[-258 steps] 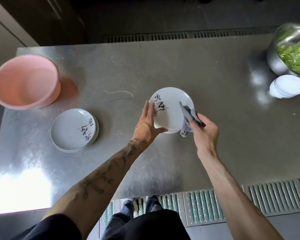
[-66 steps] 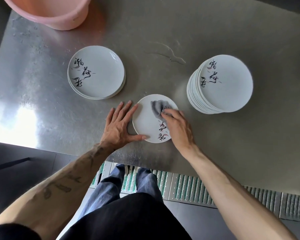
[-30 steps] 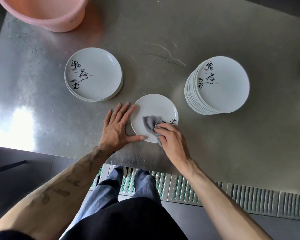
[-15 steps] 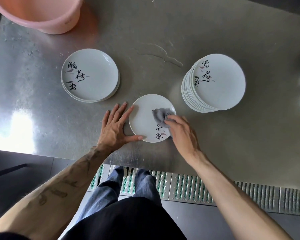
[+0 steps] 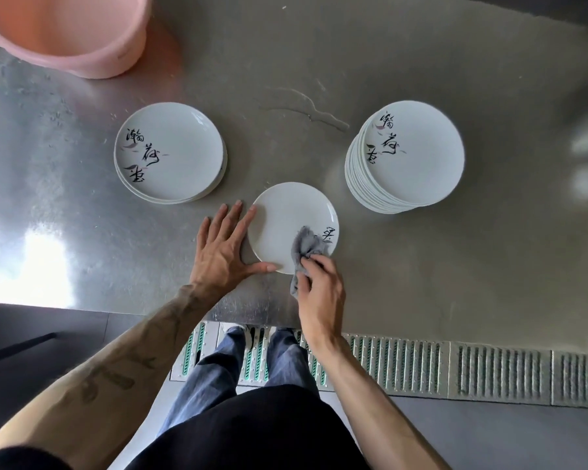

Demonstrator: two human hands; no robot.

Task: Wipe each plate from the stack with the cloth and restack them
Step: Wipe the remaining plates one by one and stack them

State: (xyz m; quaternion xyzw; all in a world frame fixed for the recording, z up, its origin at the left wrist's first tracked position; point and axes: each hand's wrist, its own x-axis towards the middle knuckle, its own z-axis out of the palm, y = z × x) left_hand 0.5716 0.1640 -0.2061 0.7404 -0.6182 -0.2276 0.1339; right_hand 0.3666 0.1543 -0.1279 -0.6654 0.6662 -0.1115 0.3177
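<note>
1 white plate (image 5: 286, 222) with black calligraphy lies flat near the table's (image 5: 421, 266) front edge, a crumpled grey cloth (image 5: 308, 245) draped over its near-right rim. A tall stack (image 5: 418, 154) of matching plates stands far-right of it, a short stack (image 5: 177, 154) far-left.

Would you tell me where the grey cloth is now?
Head view: the grey cloth sits on the near-right edge of the single plate, gripped by the right hand.
</note>
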